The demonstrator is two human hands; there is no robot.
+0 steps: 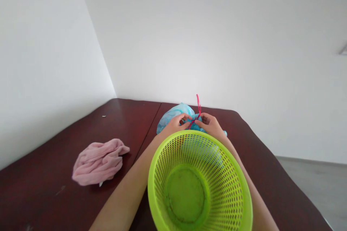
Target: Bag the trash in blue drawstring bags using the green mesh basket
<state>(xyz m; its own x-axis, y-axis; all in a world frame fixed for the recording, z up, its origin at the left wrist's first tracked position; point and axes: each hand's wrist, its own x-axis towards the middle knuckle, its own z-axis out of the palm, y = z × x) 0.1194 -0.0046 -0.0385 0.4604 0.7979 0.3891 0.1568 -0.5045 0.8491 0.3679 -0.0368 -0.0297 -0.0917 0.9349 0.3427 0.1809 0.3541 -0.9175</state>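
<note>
My left hand [176, 123] and my right hand [210, 124] are close together at the far side of a lime-green perforated plastic basket [173, 162]. Their fingertips pinch a thin red cord [198, 105] wound around the gathered neck of a crumpled light-blue plastic bag [173, 114]. One loose end of the cord sticks up above my fingers. The bag lies on the table behind the basket, partly hidden by my hands. My forearms run along both sides of the basket.
The dark reddish-brown table [130, 126] has a seam running across it and ends in edges to the far side and right. A crumpled pink cloth [99, 161] lies to the left of my left forearm. White walls rise behind, and a grey floor shows at right.
</note>
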